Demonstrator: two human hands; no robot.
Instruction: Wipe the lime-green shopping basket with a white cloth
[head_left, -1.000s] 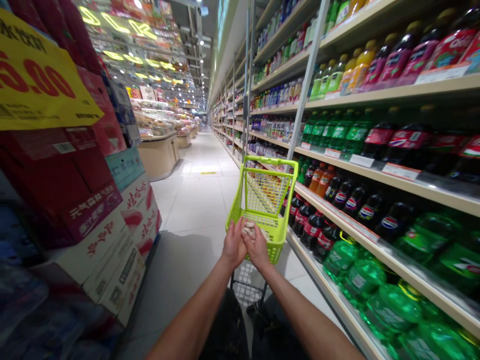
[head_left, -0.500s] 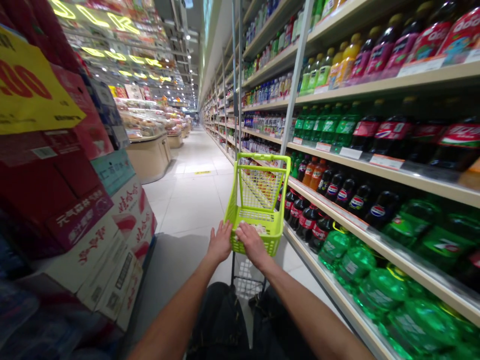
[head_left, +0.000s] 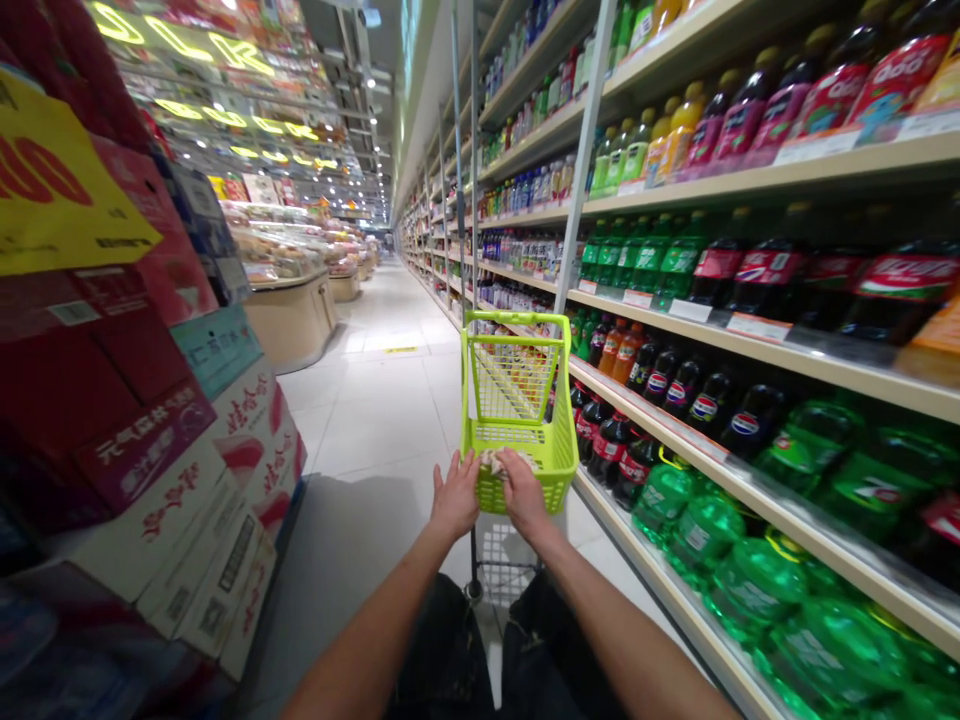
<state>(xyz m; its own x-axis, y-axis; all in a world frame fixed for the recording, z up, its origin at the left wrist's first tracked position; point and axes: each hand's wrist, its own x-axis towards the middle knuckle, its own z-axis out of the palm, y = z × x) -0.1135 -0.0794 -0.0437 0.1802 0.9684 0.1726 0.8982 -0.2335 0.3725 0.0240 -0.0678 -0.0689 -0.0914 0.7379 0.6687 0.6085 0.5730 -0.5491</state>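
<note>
A lime-green shopping cart basket [head_left: 571,440] on a dark frame stands right in front of my legs. My left hand [head_left: 455,500] lies against the near left corner of the basket, fingers stretched out and apart, holding nothing. At the near rim, my right hand [head_left: 523,497] is closed on a crumpled pale cloth [head_left: 493,482], with fingertips pressed down on it. The cloth looks patterned, and part of it is covered by the right hand. Open mesh forms the basket's walls, and its raised back panel faces me.
Shelves [head_left: 645,300] of soft drink bottles run along the right, close to the cart. Stacked drink cartons [head_left: 180,500] with a yellow price sign [head_left: 67,180] stand on the left. A tiled aisle [head_left: 367,400] leads ahead past a food counter [head_left: 289,315].
My right hand has moved right along the near rim, and more of the cloth shows. The basket has turned slightly relative to me. My left hand has shifted slightly right in view.
</note>
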